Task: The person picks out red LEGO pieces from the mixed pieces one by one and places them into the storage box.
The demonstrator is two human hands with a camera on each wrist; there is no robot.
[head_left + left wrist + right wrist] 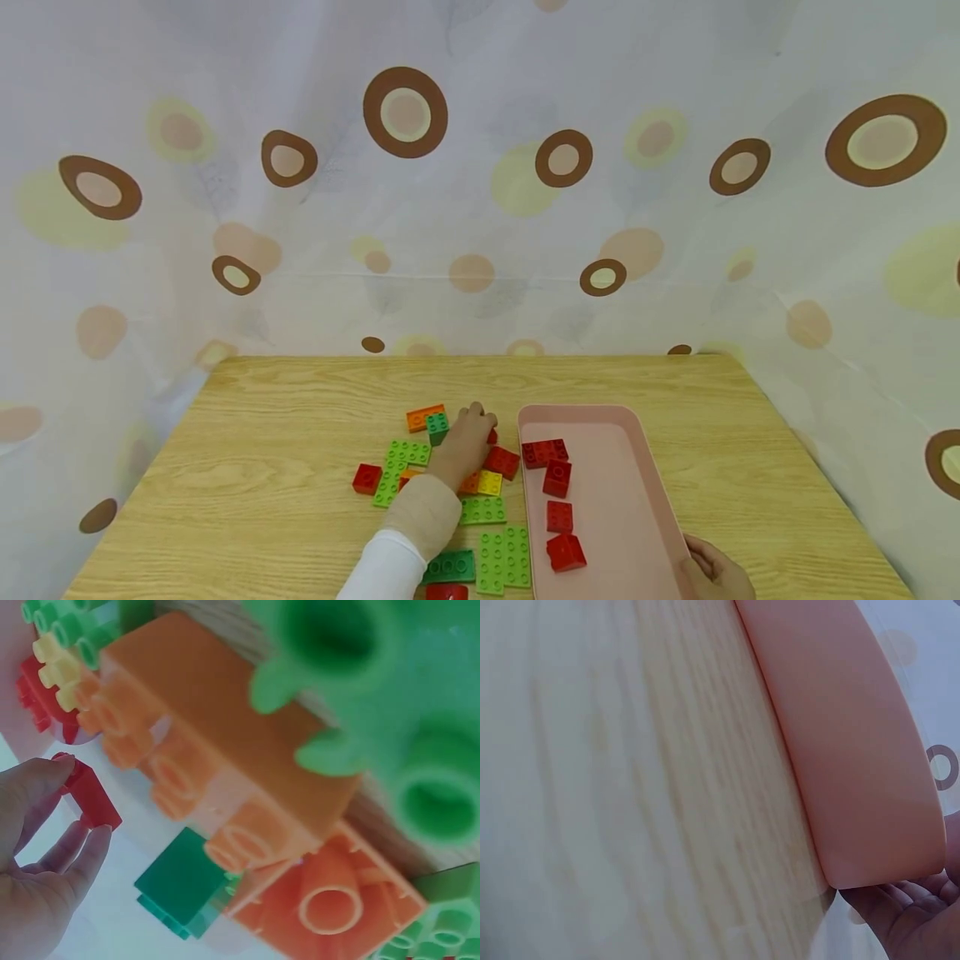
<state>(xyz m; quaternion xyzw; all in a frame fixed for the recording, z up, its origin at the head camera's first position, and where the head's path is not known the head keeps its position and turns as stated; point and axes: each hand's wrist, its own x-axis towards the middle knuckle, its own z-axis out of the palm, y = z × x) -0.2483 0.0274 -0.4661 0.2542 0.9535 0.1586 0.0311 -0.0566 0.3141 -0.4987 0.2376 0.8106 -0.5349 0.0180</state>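
Note:
My left hand (pixel 463 443) reaches over the loose bricks, just left of the pink tray (pixel 617 492). Between thumb and fingers it pinches a small red toy brick (pixel 96 796), mostly hidden by the hand in the head view. Near that hand lie another red brick (pixel 502 462), a dark green brick (pixel 437 428) and an orange brick (pixel 425 418). Several red bricks (pixel 559 517) sit along the tray's left side. My right hand (pixel 722 575) grips the tray's right wall near the front, with its fingers partly out of sight.
Light green bricks (pixel 516 557), a long green brick (pixel 450 567) and a yellow brick (pixel 490 482) lie left of the tray. A separate red brick (pixel 367 478) is farther left. Behind the wooden table (pixel 300 392) hangs a patterned cloth (pixel 480 208).

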